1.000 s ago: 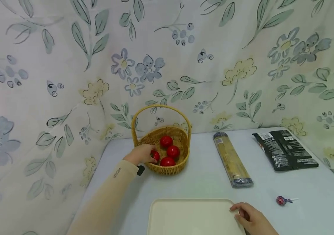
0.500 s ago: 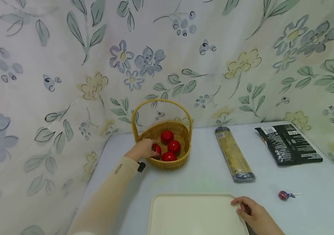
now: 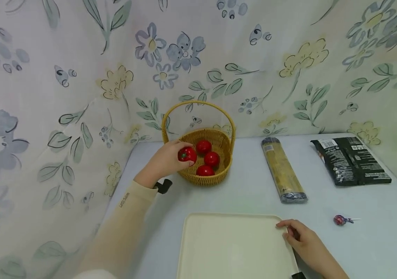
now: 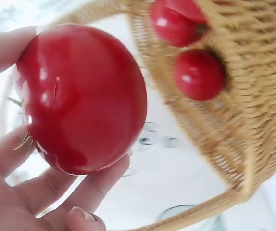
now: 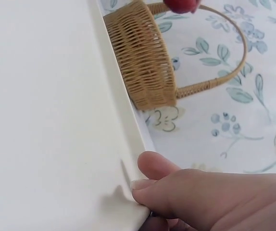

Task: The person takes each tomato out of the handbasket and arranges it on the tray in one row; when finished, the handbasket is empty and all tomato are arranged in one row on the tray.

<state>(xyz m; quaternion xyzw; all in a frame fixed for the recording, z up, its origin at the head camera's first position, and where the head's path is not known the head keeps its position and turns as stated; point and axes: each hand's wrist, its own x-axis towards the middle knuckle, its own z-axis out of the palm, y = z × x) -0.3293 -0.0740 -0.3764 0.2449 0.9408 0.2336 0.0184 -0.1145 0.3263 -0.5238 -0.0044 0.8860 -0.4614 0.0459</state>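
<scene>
My left hand grips a red tomato, thumb on one side and fingers round the other. In the left wrist view the tomato fills much of the picture, its green stem end toward the palm. Below and right of it in the head view, the wicker basket with a tall handle holds 3 more tomatoes. At the cream tray, my right hand pinches the right rim near the far corner. The right wrist view shows the thumb over that rim.
Right of the basket lies a long clear pack of dry noodles. A black printed bag is at the far right, with a wrapped lollipop nearer. A floral cloth hangs behind the white table.
My left hand has lifted the tomato up from the basket's left side. The right hand stays at the tray's rim. The head view has tilted downward, shifting everything up in the picture.
</scene>
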